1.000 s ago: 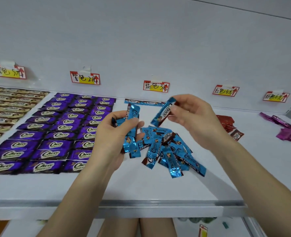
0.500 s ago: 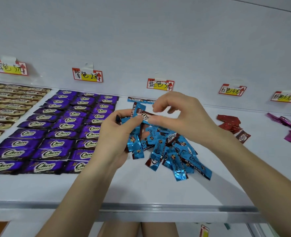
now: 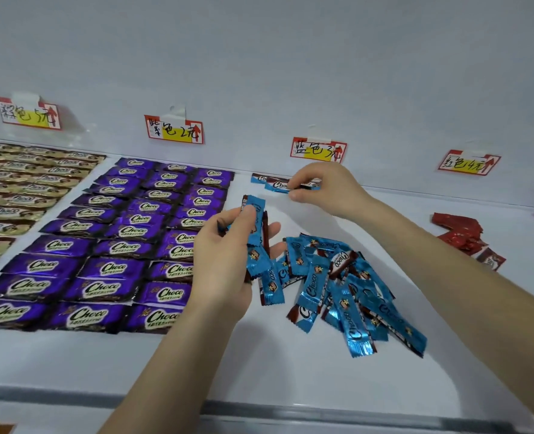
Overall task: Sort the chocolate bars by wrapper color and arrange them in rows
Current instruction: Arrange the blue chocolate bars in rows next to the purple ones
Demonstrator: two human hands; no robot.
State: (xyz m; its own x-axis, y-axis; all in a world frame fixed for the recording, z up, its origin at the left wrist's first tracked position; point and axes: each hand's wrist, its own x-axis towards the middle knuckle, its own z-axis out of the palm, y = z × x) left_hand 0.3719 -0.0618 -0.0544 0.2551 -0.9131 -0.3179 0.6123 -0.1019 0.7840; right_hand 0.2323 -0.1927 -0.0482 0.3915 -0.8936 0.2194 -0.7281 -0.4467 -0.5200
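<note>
Right hand at the back of the shelf with one blue bar; left hand holding a bunch of them.

The right hand (image 3: 325,191) pinches a blue bar (image 3: 279,185) between thumb and curled fingers, low on the white shelf (image 3: 290,368) beneath the blue price label (image 3: 318,150); the left hand (image 3: 228,258) grips a held bunch of blue bars (image 3: 255,219) upright, thumb across them; the loose blue pile (image 3: 344,292) lies just right of it; purple rows (image 3: 127,242) sit further left, gold rows (image 3: 15,189) beyond, red bars (image 3: 459,231) heaped at the right.
</note>
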